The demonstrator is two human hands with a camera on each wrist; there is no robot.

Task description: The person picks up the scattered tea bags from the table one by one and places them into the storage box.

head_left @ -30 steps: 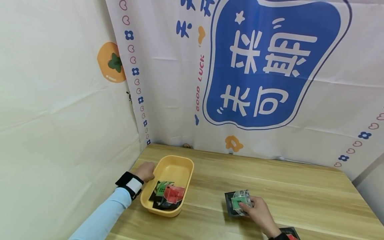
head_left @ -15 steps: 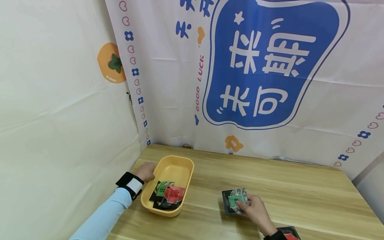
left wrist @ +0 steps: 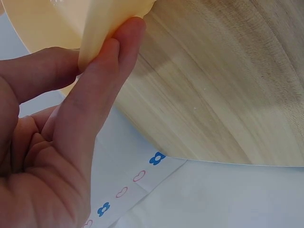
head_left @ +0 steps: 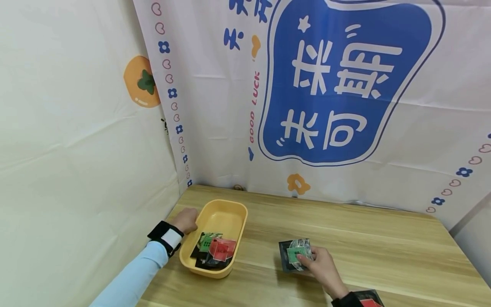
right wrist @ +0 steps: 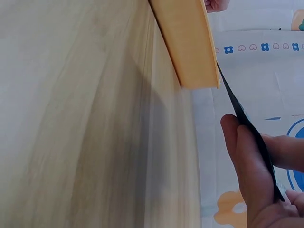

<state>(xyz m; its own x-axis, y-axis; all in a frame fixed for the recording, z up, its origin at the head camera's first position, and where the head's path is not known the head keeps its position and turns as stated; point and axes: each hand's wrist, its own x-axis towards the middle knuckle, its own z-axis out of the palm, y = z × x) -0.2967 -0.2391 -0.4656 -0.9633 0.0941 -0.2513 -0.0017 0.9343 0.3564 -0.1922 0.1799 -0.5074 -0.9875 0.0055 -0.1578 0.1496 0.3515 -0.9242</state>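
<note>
A yellow plastic tray (head_left: 220, 212) stands on the left of the table. My left hand (head_left: 186, 220) pinches its left rim; the left wrist view shows thumb and fingers on both sides of the tray wall (left wrist: 92, 33). Inside the tray's near end lie dark sachets, one with a green label (head_left: 206, 243) and one with a red label (head_left: 222, 250). To the right of the tray, my right hand (head_left: 324, 268) pinches a dark sachet with a green label (head_left: 296, 255). In the right wrist view this sachet (right wrist: 244, 118) appears edge-on, held above the table.
Another dark sachet with a red label (head_left: 370, 298) lies at the table's near edge, partly hidden by the right wrist. A white wall hanging (head_left: 226, 128) closes off the wooden table (head_left: 368, 243) at the back, and a pale wall (head_left: 88, 149) stands on the left.
My right hand has moved left with the green-labelled sachet, a little closer to the tray. The left hand and the tray stay in place.
</note>
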